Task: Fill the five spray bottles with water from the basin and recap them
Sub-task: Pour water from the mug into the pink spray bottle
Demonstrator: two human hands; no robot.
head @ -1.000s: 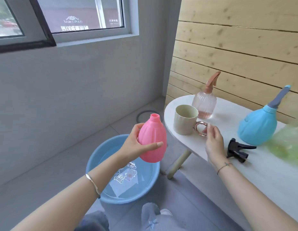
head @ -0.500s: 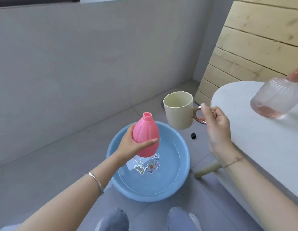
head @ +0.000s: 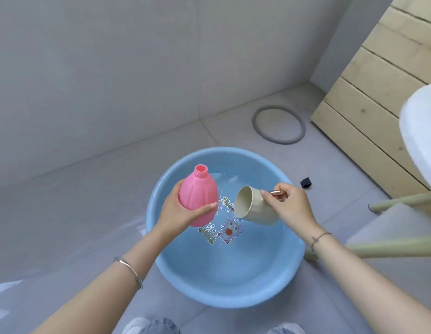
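Pink spray bottle [head: 198,196], uncapped and held upright just left of the frame's centre, sits above the blue basin [head: 161,261]. The left hand [head: 178,213] wraps round its lower belly, fingers [head: 207,208] curled against the ribbed plastic with the thumb across the front. It looks like thin blow-moulded plastic: light while empty, a little springy if squeezed, and probably slick once wet, so the wide belly is the sensible place to hold it. That leaves the narrow threaded neck free for pouring. It should grow noticeably heavier as it fills. To its right, the right hand [head: 289,208] pinches the coppery handle of a cream mug [head: 253,206], tipped on its side with its mouth toward the bottle, low over the water. Whether its rim touches the surface I cannot tell. The mug seems rigid and heavier than the bottle, so the handle grip suits scooping. No label shows on bottle or mug. A cartoon bear sticker [head: 227,229] with coloured lettering lies on the basin floor, but the words are warped by water and partly covered, so they are unreadable.
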